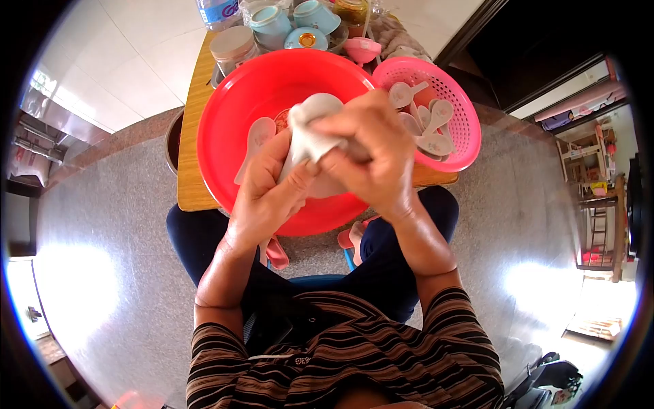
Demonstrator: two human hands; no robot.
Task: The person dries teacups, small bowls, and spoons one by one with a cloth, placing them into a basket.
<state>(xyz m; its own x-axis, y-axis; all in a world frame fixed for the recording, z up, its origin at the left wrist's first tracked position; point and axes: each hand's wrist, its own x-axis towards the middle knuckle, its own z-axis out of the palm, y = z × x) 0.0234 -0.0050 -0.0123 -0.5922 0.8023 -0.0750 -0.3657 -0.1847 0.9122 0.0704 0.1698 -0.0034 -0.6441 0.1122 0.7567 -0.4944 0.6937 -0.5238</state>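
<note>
Over the large red basin, both of my hands grip a bunched white cloth. My left hand pinches its lower left side between thumb and fingers. On the other side, my right hand is closed on the cloth with bent fingers. Whether something is wrapped inside the cloth I cannot make out. A white spoon shows just left of my left hand, inside the basin's outline; its handle points down toward the rim. My hands hide much of the basin's floor.
Right of the basin, a pink perforated basket holds several white spoons. Light blue bowls, a lidded jar, a water bottle and a small pink bowl crowd the back of the wooden table.
</note>
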